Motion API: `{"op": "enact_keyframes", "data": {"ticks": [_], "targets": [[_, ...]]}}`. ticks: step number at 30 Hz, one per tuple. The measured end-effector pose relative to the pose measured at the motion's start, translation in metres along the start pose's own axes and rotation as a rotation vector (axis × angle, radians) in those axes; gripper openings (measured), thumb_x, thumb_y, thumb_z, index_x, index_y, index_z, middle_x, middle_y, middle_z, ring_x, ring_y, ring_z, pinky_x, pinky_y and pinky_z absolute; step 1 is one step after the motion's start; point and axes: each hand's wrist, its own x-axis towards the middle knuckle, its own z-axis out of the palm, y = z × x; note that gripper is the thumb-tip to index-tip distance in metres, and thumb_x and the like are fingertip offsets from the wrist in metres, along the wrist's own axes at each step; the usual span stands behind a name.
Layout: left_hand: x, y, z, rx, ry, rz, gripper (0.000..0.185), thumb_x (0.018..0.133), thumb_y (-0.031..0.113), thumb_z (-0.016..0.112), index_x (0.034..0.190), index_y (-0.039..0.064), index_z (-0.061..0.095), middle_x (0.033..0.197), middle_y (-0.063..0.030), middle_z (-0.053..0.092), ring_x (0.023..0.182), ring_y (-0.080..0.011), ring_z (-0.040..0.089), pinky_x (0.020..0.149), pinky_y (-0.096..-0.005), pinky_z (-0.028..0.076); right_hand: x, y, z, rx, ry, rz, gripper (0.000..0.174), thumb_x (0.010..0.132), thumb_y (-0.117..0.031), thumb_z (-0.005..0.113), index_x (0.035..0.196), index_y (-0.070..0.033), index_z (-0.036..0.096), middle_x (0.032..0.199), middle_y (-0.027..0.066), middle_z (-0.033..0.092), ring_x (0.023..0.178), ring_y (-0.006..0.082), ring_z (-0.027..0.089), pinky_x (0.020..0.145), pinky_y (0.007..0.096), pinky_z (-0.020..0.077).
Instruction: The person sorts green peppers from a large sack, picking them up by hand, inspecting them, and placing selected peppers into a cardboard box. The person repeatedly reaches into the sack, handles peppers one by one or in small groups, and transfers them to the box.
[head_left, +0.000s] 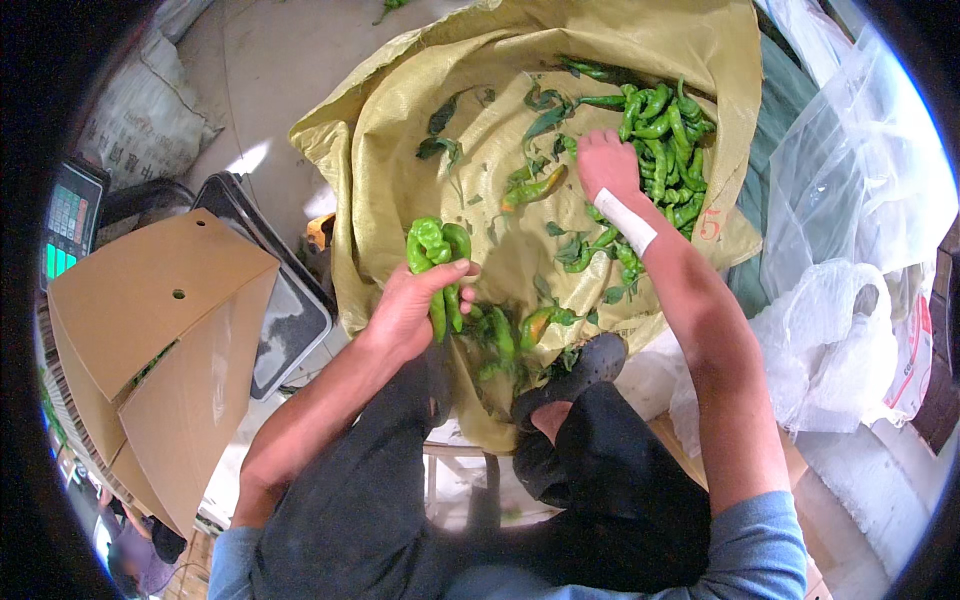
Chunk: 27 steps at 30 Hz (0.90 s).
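Note:
My left hand (409, 300) grips a small bunch of long green peppers (427, 244), held upright above the near left part of a yellow woven sack (405, 150). The sack lies spread out with its rim raised. At its far right, my right hand (609, 161) rests at the left edge of a pile of green peppers (671, 135); its fingertips are hidden, so a grip cannot be made out. A white strip (626, 221) lies across that wrist. A green and orange pepper (534, 189) and dark green leaves (550, 116) lie loose mid-sack.
On the left, a cardboard box (165, 292) stands by a platform scale (289, 330) and a lit display (64, 225). Behind them is a printed white sack (150, 112). Clear plastic bags (825, 337) lie on the right. A person (139, 555) is at the lower left.

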Motion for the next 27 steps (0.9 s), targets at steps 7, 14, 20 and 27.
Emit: {"op": "enact_keyframes", "data": {"ticks": [7,14,20,27], "targets": [[0.002,0.0,-0.005,0.004,-0.002,0.009,0.029,0.088,0.009,0.066,0.113,0.004,0.053,0.099,-0.012,0.065,0.073,-0.0179,0.061,0.064,-0.0325,0.052,-0.016,0.01,-0.012,0.317,0.246,0.045,0.024,0.075,-0.009,0.061,0.097,-0.003,0.056,0.101,0.015,0.059,0.099,0.0337,0.057,0.083,0.0423,0.0515],[0.006,-0.009,-0.001,0.019,-0.024,0.007,0.027,0.089,0.009,0.065,0.112,0.004,0.053,0.099,-0.0118,0.065,0.073,-0.0175,0.061,0.063,-0.0321,0.052,-0.042,0.033,-0.001,0.641,0.406,0.164,0.039,0.077,-0.008,0.064,0.113,0.004,0.055,0.1,0.0205,0.058,0.094,0.0405,0.058,0.082,0.0427,0.0493],[0.009,-0.015,0.004,0.008,-0.024,-0.015,0.025,0.088,0.009,0.066,0.11,0.004,0.055,0.097,-0.0103,0.065,0.072,-0.0166,0.062,0.062,-0.0316,0.053,-0.065,0.021,-0.004,0.743,0.323,0.12,0.037,0.075,0.001,0.062,0.111,0.002,0.055,0.11,0.0201,0.058,0.101,0.0391,0.058,0.088,0.0405,0.0494],[0.01,-0.022,0.013,0.063,-0.017,-0.026,0.026,0.087,0.011,0.069,0.109,0.003,0.056,0.095,-0.0092,0.065,0.072,-0.0159,0.062,0.064,-0.0309,0.053,-0.081,-0.011,0.008,0.545,0.183,0.032,0.024,0.079,0.0,0.056,0.103,-0.004,0.058,0.125,0.0178,0.051,0.112,0.0384,0.053,0.095,0.0439,0.0482]]}}
